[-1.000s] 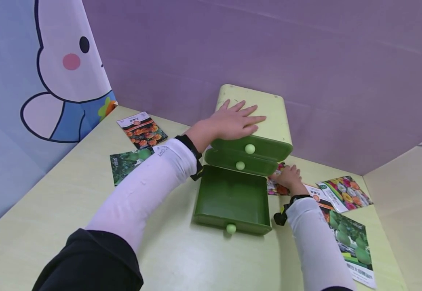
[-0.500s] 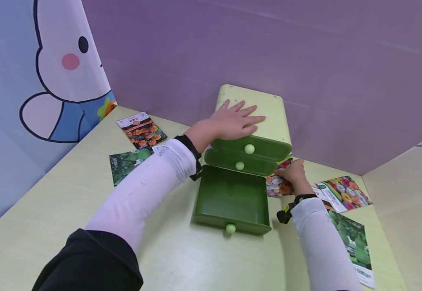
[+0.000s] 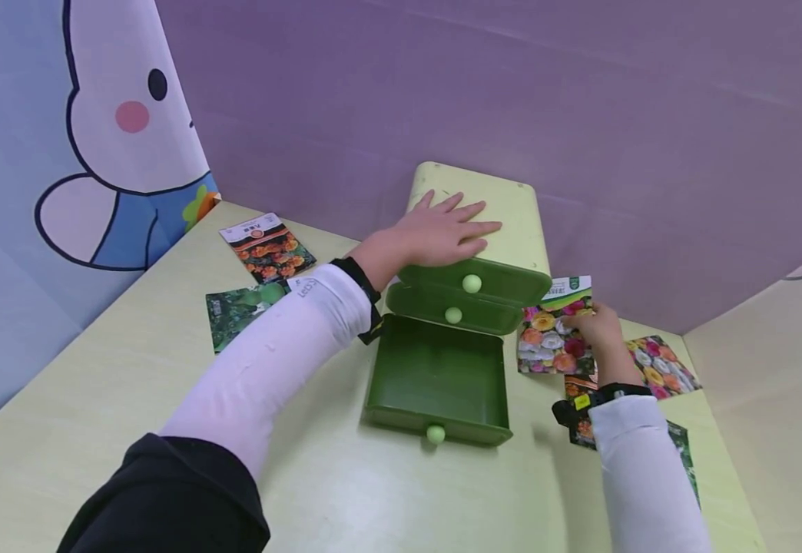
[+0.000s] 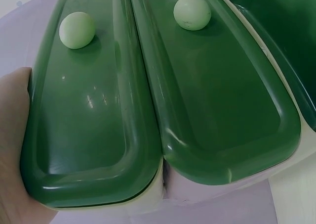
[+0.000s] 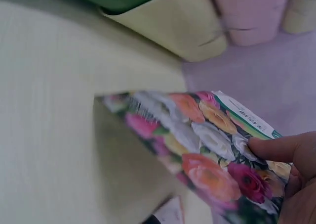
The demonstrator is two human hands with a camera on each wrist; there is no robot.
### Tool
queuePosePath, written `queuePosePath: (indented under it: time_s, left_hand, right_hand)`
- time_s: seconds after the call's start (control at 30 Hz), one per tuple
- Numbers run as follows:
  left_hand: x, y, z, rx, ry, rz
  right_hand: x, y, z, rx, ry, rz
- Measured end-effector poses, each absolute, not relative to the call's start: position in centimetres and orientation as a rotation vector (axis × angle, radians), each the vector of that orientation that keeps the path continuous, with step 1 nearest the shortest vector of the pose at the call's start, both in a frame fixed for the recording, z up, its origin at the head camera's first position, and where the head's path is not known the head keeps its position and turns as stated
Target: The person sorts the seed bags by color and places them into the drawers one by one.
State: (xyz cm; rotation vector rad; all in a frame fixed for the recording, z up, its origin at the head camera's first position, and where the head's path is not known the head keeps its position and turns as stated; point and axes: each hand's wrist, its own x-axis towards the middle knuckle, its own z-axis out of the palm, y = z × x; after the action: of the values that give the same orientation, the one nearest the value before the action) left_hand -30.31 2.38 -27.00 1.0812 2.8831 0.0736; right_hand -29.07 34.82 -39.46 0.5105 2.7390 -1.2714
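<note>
atop drawer cabinet (image 3: 517,226), left hand (image 3: 439,233) spread, beside it, right hand (image 3: 601,332) pinching flowered packet (image 3: 548,336)

Just behind the bare left hand (image 3: 442,234) I see a narrow black wristband (image 3: 358,275), then a white fabric sleeve (image 3: 276,365) with small dark lettering (image 3: 309,286) near its cuff; farther back, a loose black garment sleeve (image 3: 173,507) covers it. Behind the bare right hand (image 3: 600,326) I make out a second black wristband (image 3: 618,390) bearing a yellow rectangular patch (image 3: 582,401) and a small black block (image 3: 565,413), then another white fabric sleeve (image 3: 650,468).
</note>
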Motion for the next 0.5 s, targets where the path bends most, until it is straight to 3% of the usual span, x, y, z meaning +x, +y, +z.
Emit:
queuePosePath:
  time_s: [0.5]
  left_hand:
    - [-30.0,2.5,-26.7,1.050,2.920,0.141]
  right_hand:
    - [-24.0,35.8,-35.6,0.889,2.645,-1.861]
